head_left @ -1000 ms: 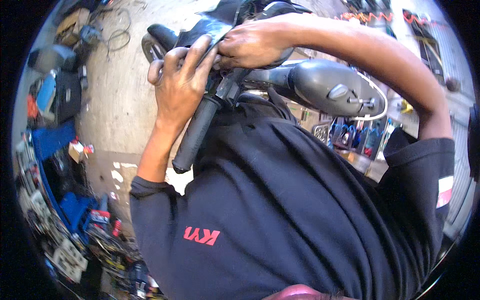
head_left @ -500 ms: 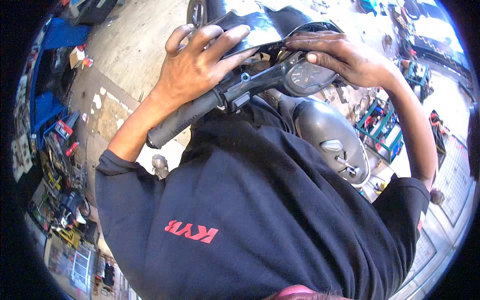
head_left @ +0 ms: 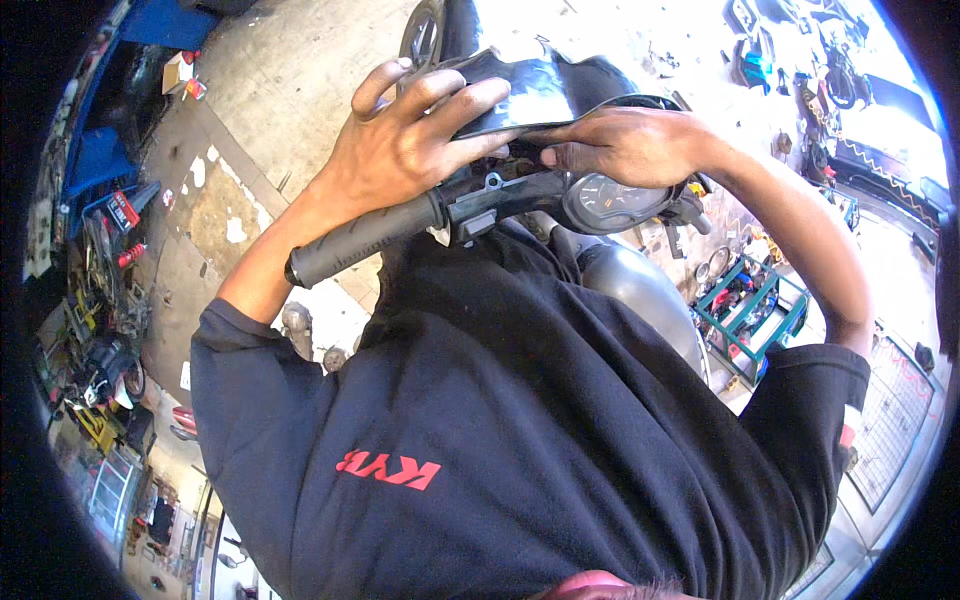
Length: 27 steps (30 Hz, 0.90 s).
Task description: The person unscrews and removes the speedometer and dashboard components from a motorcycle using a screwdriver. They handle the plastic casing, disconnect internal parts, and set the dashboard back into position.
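Observation:
A glossy black motorcycle front cowl (head_left: 545,88) lies across the front of the handlebar. My left hand (head_left: 405,140) grips its near left edge, two fingers over the top and the thumb along the underside. At the cowl's near right edge, my right hand (head_left: 640,145) is closed on the rim with the thumb pointing left; its fingertips are partly hidden. Just below that hand sits the round speedometer (head_left: 610,203). The handlebar's black rubber grip (head_left: 370,240) extends to the left, under my left wrist, with a bare metal clamp beside it.
A grey rounded motorcycle body part (head_left: 640,295) is below the speedometer. Ahead, a wheel (head_left: 424,35) shows past the cowl. On the right stand a green metal rack (head_left: 750,305) with parts and a wire-mesh panel (head_left: 890,420). Motorcycles and tools crowd the left side.
My right hand has slid left along the cowl's edge, and its thumb has moved off the speedometer's top. The left hand keeps its hold. The view has shifted slightly, so the handlebar appears lower.

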Motion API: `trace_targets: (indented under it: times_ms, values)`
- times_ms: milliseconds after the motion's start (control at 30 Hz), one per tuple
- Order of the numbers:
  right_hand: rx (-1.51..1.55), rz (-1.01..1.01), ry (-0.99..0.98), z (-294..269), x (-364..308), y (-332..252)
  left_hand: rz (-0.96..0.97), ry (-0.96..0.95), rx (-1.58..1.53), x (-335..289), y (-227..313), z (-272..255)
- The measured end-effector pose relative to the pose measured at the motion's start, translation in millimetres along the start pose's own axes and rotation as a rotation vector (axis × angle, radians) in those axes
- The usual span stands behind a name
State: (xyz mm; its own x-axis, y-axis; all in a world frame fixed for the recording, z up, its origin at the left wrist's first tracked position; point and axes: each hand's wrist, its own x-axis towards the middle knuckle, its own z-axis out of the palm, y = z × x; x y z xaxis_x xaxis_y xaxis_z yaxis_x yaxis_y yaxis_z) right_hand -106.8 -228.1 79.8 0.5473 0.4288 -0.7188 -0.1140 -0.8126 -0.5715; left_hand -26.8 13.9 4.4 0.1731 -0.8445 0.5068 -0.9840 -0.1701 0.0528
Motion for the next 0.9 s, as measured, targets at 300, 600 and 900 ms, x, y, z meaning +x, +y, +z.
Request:
trace_targets:
  times_ms: [300,600,900]
  values:
    - [-0.144,-0.021,0.079,9,0,-2,0.052,0.126,0.004,-2,-5,14]
    - [-0.237,-0.076,0.098,15,10,6,0.005,-0.019,0.002,2,-2,5]
    - [-0.216,0.021,0.088,18,16,0,0.03,0.012,-0.046,4,-2,2]
